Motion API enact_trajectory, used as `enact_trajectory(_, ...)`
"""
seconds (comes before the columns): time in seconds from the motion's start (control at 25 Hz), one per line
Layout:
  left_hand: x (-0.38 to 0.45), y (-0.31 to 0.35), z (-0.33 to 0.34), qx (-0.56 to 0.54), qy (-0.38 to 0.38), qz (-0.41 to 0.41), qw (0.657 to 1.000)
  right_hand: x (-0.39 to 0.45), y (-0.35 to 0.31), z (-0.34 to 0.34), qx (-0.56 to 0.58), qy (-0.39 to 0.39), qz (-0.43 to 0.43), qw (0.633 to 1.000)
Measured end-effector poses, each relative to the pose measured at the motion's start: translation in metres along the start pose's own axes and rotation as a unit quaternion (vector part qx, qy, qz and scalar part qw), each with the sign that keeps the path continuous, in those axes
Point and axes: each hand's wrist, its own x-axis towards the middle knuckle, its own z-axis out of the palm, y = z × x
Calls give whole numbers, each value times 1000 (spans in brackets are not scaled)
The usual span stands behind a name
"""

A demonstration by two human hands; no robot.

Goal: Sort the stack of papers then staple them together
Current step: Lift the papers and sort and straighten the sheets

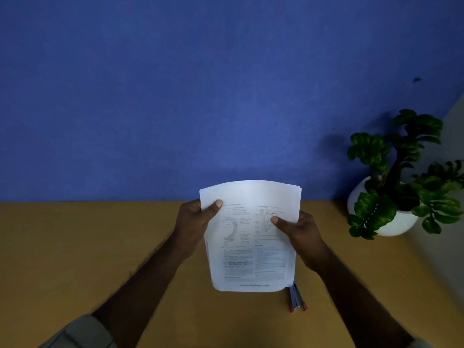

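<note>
Both hands are up holding a stack of white printed paper sheets (251,237) over the tan wooden surface (88,234). The left hand (193,222) has its grip on the upper left edge, thumb across the front page, and the right hand (298,232) pinches the right edge the same way. The top page has diagrams and text, too blurry to read. Just below the stack's bottom right corner, a small stapler with pink ends (297,298) lies on the surface, I think, partly hidden. Off to the right sits a green leafy plant in a round white pot (391,197), in front of the blue wall (175,84).
</note>
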Motion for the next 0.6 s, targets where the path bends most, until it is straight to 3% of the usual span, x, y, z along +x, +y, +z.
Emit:
enact_trajectory(0.12,-3,-5,2,33,20,5,999,0,4,7,-25,12,-16,999)
enact_trajectory(0.28,-8,-9,-4,-25,-18,8,999,-7,12,10,10,40,-51,998)
enact_trajectory(0.4,-11,-21,-4,-1,-36,-18,999,-13,28,8,-8,22,-31,999)
enact_trajectory(0.6,-16,-38,3,29,15,-32,999,-17,47,7,-43,55,-20,997)
